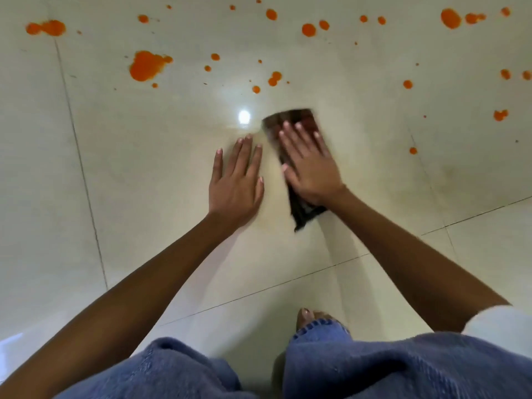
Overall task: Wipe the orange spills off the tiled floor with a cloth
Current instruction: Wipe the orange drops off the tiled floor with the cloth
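The right hand (309,165) presses flat, fingers straight, on a dark, blurred, possibly brown cloth (299,122). The left hand (237,180) rests flat and released on the glossy cream tiled floor (144,168). Orange spills (145,66) lie beyond.

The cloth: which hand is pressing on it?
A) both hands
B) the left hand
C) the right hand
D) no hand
C: the right hand lies flat on the dark cloth, while the left hand rests beside it on the bare floor.
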